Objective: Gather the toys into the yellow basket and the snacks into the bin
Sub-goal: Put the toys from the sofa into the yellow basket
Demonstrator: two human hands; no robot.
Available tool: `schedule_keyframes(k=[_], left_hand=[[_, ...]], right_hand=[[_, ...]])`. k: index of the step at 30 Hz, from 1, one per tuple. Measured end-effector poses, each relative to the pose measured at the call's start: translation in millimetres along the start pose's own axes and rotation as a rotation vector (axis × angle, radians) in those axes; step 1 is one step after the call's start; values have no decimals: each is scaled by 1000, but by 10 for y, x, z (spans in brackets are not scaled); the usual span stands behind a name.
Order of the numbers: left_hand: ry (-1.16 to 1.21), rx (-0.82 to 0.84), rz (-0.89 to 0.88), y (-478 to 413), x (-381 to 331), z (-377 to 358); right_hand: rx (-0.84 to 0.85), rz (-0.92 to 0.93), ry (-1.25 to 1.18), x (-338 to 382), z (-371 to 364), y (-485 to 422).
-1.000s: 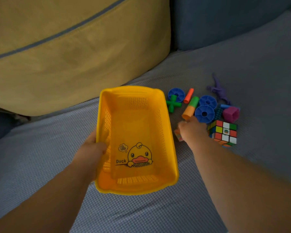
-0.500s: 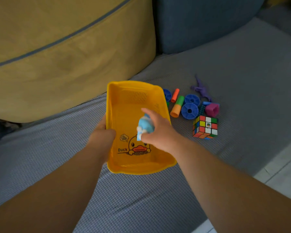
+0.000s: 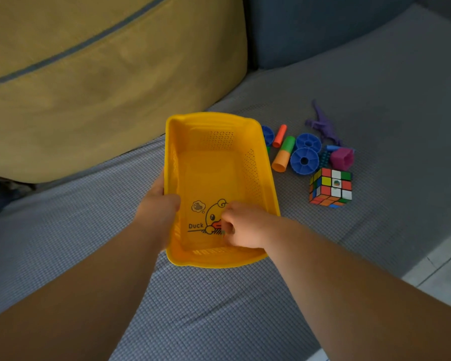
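Left hand [image 3: 158, 214] grips the yellow basket [image 3: 214, 117] by its rim; right hand [image 3: 241, 225] has its fingers curled inside, perhaps holding something; a tilted basket could spill it.

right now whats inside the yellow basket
The right hand is inside the yellow basket, curled over the duck print. No toy shows elsewhere on its floor; anything under that hand is hidden.

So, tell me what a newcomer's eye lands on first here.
First the bright yellow basket with its duck print, in the middle of the grey sofa seat. The left hand grips its left rim, while the right hand reaches inside with curled fingers. Next comes the cluster of toys just right of it: a Rubik's cube nearest, with blue wheels and a purple dinosaur behind.
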State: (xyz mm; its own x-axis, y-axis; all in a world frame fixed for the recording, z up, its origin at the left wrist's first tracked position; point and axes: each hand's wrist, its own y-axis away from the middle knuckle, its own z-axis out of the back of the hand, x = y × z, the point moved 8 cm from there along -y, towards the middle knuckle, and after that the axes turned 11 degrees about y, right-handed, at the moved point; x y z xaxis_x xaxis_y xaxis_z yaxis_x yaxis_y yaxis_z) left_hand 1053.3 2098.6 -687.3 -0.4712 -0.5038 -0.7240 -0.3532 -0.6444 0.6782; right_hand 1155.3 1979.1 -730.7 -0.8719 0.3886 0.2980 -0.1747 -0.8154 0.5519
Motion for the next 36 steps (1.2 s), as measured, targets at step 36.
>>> schedule_keyframes(k=[36], left_hand=[[216, 75, -30, 142, -9, -782]], right_hand=[[-1030, -533, -165, -687, 1247, 1059]])
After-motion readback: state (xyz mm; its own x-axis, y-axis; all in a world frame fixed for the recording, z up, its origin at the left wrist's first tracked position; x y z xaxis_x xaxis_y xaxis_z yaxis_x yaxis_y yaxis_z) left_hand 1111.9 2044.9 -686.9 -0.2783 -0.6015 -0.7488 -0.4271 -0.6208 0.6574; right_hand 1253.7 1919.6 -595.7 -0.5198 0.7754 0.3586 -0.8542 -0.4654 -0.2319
